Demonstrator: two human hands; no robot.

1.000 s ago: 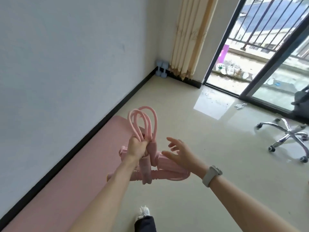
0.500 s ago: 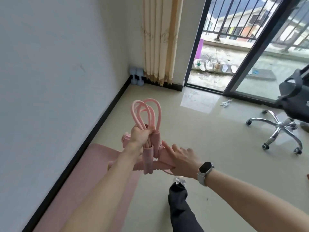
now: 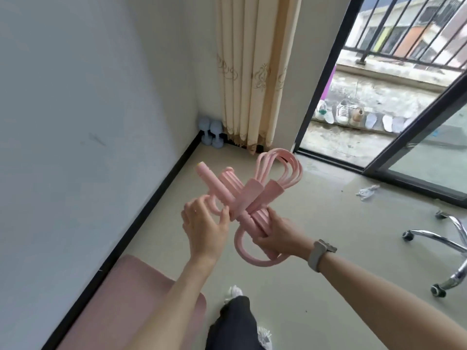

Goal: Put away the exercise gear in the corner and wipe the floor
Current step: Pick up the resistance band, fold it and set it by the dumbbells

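Head view shows a pink pedal resistance band (image 3: 252, 200) held up in the air in front of the person, above the floor (image 3: 316, 248) and short of the room corner. Its tube loops fan out toward the upper right, another loop hangs below, and 1 foam handle sticks out to the upper left. The right hand (image 3: 280, 234) curls its fingers and thumb round the ribbed pedal part and lower tubes; a watch (image 3: 319, 255) sits on that wrist. The left hand (image 3: 204, 223) has loosely bent fingers, with the thumb and fingertips pinching the bundle at its left side; how firmly is hard to tell.

How the tubes are tied together is hidden among the overlapping parts. 2 pale blue dumbbells (image 3: 211, 133) stand in the corner, beside a cream curtain (image 3: 252, 72). A pink mat (image 3: 126, 304) lies along the wall at lower left, cut off by the frame. A chair base (image 3: 444, 251) on castors stands at the right, also cut off. Shoes (image 3: 341, 112) line the balcony beyond the open sliding door (image 3: 429, 137). A crumpled white scrap (image 3: 367, 192) lies near the door track.
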